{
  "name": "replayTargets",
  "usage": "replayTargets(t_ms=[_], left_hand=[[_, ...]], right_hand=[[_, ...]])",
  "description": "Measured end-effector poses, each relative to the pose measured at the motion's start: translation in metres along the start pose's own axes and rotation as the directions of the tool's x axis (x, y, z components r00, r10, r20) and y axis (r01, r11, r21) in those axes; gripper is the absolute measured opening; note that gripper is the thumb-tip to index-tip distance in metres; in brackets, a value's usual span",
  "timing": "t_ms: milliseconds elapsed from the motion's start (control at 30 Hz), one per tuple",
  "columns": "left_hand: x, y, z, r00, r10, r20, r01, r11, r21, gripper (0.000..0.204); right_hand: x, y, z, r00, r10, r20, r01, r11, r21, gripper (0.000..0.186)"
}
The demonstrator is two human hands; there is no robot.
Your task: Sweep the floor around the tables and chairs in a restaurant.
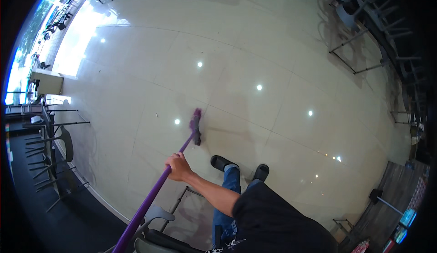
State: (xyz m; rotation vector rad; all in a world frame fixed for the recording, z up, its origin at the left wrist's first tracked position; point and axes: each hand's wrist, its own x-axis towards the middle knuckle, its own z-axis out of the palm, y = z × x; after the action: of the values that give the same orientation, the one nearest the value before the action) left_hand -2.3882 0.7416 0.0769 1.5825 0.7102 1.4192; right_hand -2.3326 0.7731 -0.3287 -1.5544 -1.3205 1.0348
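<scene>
My right hand (178, 166) is wrapped round the purple handle of a broom (152, 194), its arm reaching across from the lower right. The handle runs down to the lower left edge of the picture, where its end is cut off. At the other end the broom head (196, 128), dark with purple-pink bristles, rests on the glossy tile floor (227, 80), ahead of my feet in black slides (220, 163). A few small specks lie near the head. My left hand is out of the picture.
A grey chair (157, 214) stands close by at the lower left. Upturned chairs (63, 144) rest on a table along the left side, and more stacked chairs (348, 16) line the upper right. At the lower right lies a dark wood-look surface (387, 189).
</scene>
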Motion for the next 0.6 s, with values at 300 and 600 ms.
replayTargets(t_ms=[300, 600], left_hand=[[0.0, -0.107, -0.013, 0.868, -0.487, 0.098, 0.492, 0.815, -0.306, 0.036], [0.087, -0.039, -0.038, 0.934, 0.01, 0.358, 0.091, 0.96, -0.265, 0.034]], right_hand=[[-0.109, 0.105, -0.12, 0.871, 0.161, -0.465, -0.369, 0.839, -0.401, 0.016], [0.113, -0.023, -0.017, 0.988, -0.082, -0.128, 0.093, 0.992, 0.08, 0.007]])
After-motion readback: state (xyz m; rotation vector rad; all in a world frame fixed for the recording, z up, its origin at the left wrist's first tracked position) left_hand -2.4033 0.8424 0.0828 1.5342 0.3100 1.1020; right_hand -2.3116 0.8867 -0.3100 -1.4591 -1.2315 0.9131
